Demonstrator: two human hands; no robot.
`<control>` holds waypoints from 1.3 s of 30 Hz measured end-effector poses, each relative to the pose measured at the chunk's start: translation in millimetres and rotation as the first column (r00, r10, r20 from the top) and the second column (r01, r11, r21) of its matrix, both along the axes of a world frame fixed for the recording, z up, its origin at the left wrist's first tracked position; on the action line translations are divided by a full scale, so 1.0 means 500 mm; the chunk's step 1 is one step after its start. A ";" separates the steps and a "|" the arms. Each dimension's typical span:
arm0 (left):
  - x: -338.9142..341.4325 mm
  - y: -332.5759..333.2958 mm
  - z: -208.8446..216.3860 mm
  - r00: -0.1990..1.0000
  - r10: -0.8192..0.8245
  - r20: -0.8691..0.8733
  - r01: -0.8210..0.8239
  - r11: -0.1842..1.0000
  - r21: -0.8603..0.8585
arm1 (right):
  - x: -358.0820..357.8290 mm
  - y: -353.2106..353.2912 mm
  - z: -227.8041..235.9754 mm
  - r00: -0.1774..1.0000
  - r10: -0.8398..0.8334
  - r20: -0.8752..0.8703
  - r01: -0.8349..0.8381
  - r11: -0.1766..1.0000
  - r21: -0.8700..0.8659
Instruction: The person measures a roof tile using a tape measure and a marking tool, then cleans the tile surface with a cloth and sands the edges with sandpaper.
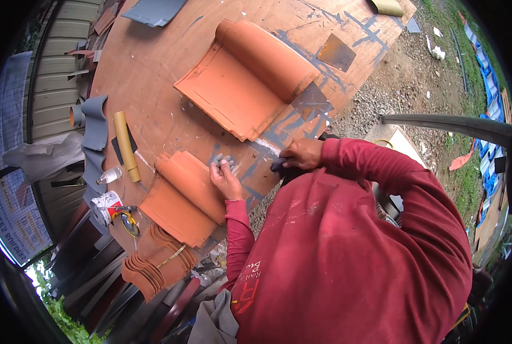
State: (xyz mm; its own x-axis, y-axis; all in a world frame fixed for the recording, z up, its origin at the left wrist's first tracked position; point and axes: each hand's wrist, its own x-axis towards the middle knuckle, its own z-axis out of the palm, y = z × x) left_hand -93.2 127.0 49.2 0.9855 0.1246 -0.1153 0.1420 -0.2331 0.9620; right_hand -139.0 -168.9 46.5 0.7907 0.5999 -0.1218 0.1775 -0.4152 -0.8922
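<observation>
My left hand (pixel 226 180) is beside the smaller orange roof tile (pixel 178 198), palm turned up and fingers curled. Its fingertips look grey; whether that is a grey lump or a coating on them I cannot tell. At the table's near edge, close to my body, my right hand (pixel 303 153) is closed around a dark, soft-looking bundle (pixel 282 165). A larger orange roof tile (pixel 250 80) lies ahead of both hands. Between that tile and my right hand a whitish streak (pixel 267 147) marks the grey-smeared wooden table (pixel 153 114).
Flat dark square pieces (pixel 336 53) lie right of the big tile. Leftward are a yellowish tube (pixel 125 146), a clear bottle (pixel 109 175), a white tub (pixel 106 207), a tape measure (pixel 129 222) and stacked brown tile pieces (pixel 158 261). A dark curved bar (pixel 451 126) stands at right.
</observation>
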 end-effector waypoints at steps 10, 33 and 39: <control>-0.051 -0.261 0.103 0.894 -0.434 0.110 0.427 0.901 0.079 | -0.044 -0.067 0.082 0.428 -0.367 -0.826 0.891 0.327 0.316; 0.170 -0.413 0.071 0.009 -0.996 -0.089 0.438 -0.076 0.896 | 0.156 -0.458 -0.034 0.185 -0.952 0.244 0.946 0.104 -0.308; 0.166 -0.155 0.078 0.174 -0.969 -0.173 0.665 -0.014 0.747 | 0.057 -0.378 -0.030 0.019 -0.986 -0.164 0.955 -0.031 0.294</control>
